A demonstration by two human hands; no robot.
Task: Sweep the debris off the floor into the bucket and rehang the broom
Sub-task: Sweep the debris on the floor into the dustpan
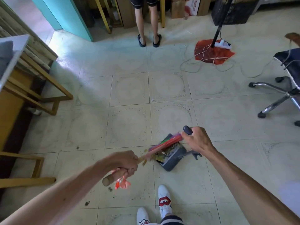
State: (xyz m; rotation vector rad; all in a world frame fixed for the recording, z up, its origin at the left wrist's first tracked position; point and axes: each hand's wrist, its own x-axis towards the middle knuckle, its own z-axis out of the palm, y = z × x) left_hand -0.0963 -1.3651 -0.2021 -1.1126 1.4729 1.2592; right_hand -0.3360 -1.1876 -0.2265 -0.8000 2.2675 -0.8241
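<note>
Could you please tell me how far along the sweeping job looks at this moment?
Partly done: leaves already lie in the dark dustpan. In hand: the left hand grips the broom handle, its bristles at the pan, while the right hand holds the pan's handle. Left: scraps on the tiles and; no bucket is in view, and the broom is not rehung.

A red-headed broom (165, 142) with a wooden handle slants low in the frame's lower centre, bristles over a dark dustpan (172, 157) holding leafy debris (159, 154).
</note>
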